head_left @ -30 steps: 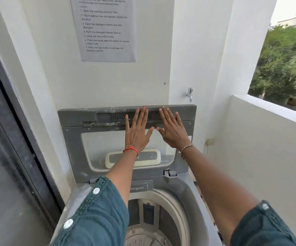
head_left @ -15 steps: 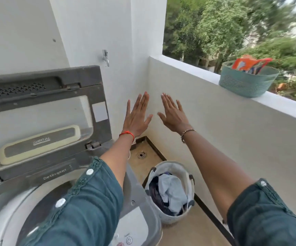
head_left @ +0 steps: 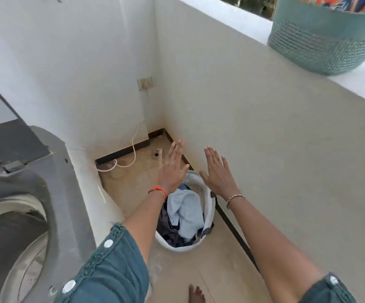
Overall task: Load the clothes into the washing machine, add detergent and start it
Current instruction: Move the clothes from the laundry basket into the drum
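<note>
Pale plastered walls close in a narrow balcony corner with a tan tiled floor (head_left: pixel 199 278), and on that floor, tucked against the dark skirting of the side wall, sits a white laundry basket (head_left: pixel 207 215) heaped with clothes (head_left: pixel 186 213): a light blue garment on top, dark navy pieces under and around it. Both bare hands hover above the basket's far rim, touching nothing; the left hand (head_left: pixel 171 169) and right hand (head_left: pixel 217 173) are flat, palms down, fingers (head_left: pixel 212 156) straight and only slightly fanned. Left of the basket stands the grey top-loading washing machine (head_left: pixel 52 178), its lid up and the round drum mouth open. The clothes look soft, limp and light, likely to sag and trail when lifted, so I judge a bunched handful from the middle of the pile would hold better than a pinch at one edge; a sleeve could snag on the basket's dark handle (head_left: pixel 207 231). The basket itself seems smooth moulded plastic, oval, with a rolled rim that would give a firm hold for carrying the whole load. Above and right of the basket, a teal perforated tub (head_left: pixel 321 40) rests on the parapet ledge, and a white cord (head_left: pixel 134 147) snakes along the floor toward the corner drain (head_left: pixel 155 154).
</note>
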Motion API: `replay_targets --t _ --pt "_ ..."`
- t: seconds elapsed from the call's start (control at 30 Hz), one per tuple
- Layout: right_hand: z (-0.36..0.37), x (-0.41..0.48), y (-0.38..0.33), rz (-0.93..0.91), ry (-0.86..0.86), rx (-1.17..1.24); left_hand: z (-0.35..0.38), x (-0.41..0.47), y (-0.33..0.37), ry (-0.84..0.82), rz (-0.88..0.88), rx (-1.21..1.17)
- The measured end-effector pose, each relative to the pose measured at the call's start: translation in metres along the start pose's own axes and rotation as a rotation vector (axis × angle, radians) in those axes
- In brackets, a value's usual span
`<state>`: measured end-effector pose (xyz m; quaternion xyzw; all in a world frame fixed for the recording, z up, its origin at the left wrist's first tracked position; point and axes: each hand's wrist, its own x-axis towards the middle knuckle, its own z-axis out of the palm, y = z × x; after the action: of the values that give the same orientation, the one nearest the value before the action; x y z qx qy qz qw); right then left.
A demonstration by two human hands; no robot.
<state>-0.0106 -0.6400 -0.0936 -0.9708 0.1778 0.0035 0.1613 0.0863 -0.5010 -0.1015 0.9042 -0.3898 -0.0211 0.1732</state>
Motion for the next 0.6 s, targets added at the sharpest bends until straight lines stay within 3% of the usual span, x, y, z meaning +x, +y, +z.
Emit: replay_targets --t 0.33,0.6 --pt "0.208 0.019 0.08 0.191 -0.276 0.274 0.202 -0.004 -0.072 -0.272 -0.126 -0.093" --pt "0.34 0.039 0.114 0.413 -0.348 0.592 0.328 -0.002 -0.122 -0.506 -0.235 -0.129"
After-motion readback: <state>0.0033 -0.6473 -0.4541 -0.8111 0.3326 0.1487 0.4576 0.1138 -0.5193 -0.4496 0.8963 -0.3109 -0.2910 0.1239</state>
